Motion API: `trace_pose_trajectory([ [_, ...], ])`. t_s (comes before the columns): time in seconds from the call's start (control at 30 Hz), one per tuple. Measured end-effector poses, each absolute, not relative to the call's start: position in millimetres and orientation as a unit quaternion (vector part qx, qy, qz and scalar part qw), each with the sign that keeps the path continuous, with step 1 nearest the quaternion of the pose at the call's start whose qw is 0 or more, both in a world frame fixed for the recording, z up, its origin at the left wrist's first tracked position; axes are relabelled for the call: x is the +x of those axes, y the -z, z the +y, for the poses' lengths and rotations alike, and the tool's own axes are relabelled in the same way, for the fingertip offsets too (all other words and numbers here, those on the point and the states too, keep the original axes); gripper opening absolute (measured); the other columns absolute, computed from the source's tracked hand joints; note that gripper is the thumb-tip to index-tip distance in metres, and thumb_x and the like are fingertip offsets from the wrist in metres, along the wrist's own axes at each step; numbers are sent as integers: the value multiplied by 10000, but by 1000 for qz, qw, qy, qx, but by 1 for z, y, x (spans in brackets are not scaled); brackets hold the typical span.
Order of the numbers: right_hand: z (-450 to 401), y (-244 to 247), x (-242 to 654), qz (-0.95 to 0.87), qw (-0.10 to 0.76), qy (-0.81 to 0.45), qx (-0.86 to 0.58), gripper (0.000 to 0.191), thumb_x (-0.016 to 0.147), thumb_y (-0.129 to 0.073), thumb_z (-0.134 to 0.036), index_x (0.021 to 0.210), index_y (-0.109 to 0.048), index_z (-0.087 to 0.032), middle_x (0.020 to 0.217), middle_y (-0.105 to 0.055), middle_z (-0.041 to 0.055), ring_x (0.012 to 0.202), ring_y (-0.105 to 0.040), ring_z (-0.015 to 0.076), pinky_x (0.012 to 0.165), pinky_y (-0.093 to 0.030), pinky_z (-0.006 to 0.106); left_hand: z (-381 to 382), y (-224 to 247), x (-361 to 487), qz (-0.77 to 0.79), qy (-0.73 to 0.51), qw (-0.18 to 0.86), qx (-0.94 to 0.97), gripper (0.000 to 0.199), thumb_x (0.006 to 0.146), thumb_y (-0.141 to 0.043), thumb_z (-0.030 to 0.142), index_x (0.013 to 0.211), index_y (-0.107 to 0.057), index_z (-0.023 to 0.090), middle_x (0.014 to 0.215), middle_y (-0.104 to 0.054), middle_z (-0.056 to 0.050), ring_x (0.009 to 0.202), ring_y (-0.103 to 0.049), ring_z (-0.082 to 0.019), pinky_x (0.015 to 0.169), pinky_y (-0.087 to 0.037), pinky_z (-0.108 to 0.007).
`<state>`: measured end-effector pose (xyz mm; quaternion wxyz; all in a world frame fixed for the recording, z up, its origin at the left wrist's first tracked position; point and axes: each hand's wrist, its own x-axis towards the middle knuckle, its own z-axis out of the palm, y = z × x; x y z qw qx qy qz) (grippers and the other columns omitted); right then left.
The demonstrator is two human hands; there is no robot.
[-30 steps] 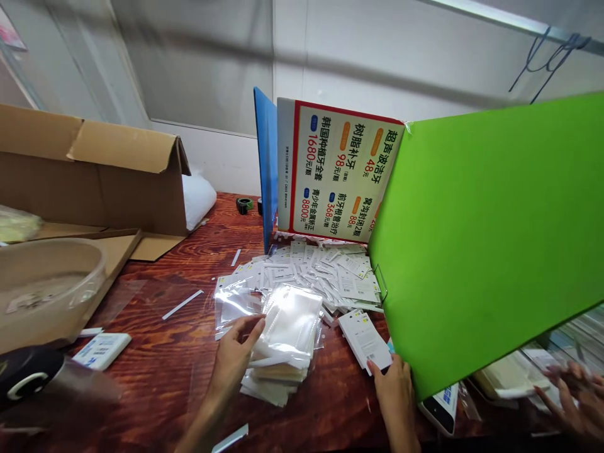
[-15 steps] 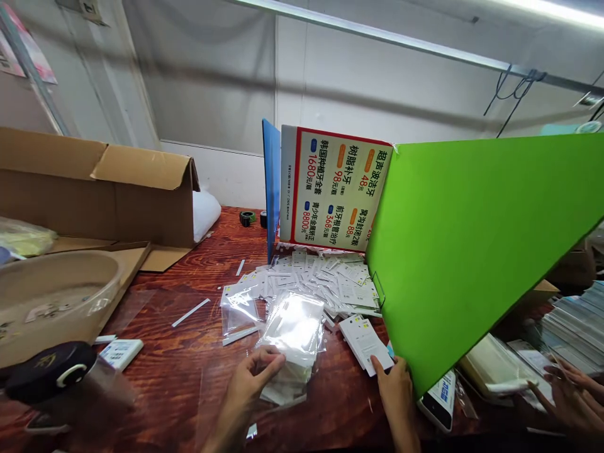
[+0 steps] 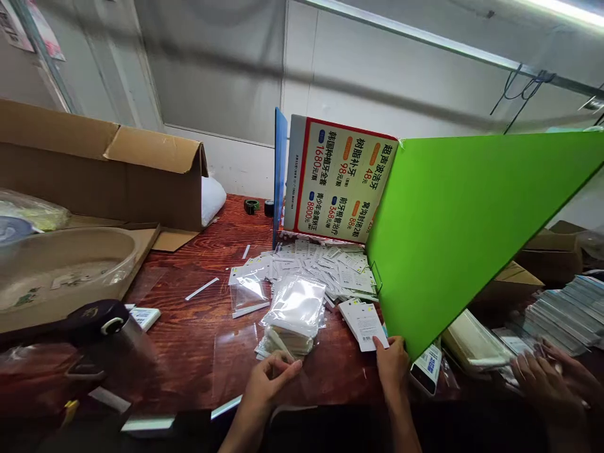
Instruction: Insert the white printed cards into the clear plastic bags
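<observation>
My left hand, thumb and fingers pinched, is at the near edge of a stack of clear plastic bags. A bag's edge lifts from the stack toward these fingers, and its clear film is hard to make out. My right hand grips the lower corner of a white printed card, thumb on top, fingers partly hidden. Another card lies partly under that one. Behind both hands spreads a loose pile of white cards. Left of the stack lies a card in a clear bag.
A green board stands at the right; a printed price board stands behind the pile. Leftward are a round tray, a cardboard box and a dark-lidded clear container. Another person's hands work at the far right.
The view has tilted down and shifted left. My left fingers now have a bag edge raised from the stack. My right hand stays on the card, which now lies more squarely over the other one.
</observation>
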<state>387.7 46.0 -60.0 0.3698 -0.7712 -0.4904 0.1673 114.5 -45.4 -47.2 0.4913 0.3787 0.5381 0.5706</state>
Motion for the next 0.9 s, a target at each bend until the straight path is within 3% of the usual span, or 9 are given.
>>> trace_pose_trajectory([
  [0.17,26,44,390,-489,427,-229,-726,337,769,-622,-593,955,-640,-313,768,-722,125,689,-685,320,565,-513,409,-59,44,126,517,-608,508,323,420,577,-829,537,576,-622,171,893,-745,-106,765,-659,-232,690,-499,-321],
  [0.33,-23,40,394,-481,507,-349,-624,551,722,-604,-704,995,-606,-225,721,-662,56,558,-599,220,477,-477,324,-70,29,130,412,-650,603,211,342,649,-857,406,762,-640,167,1072,-745,-133,1009,-696,-272,888,-521,-356],
  [0.47,-69,50,392,-501,414,-543,-532,508,718,-716,-642,955,-663,-195,513,-521,-33,428,-448,131,389,-357,237,-73,29,133,334,-666,644,172,311,721,-830,340,836,-594,174,1211,-701,-144,1152,-651,-303,1031,-470,-431],
  [0.57,-91,57,384,-524,351,-587,-508,525,728,-686,-682,894,-681,-184,529,-517,-35,402,-427,108,360,-316,216,-76,32,138,315,-665,665,129,312,731,-828,280,876,-569,183,1173,-720,-137,1183,-635,-310,1087,-431,-476],
  [0.9,-95,67,373,-501,405,-566,-514,526,765,-663,-665,924,-676,-164,533,-538,-27,423,-449,107,363,-349,200,-79,29,145,284,-650,698,97,275,781,-775,222,972,-581,191,1264,-679,-149,1269,-567,-312,1090,-429,-468],
])
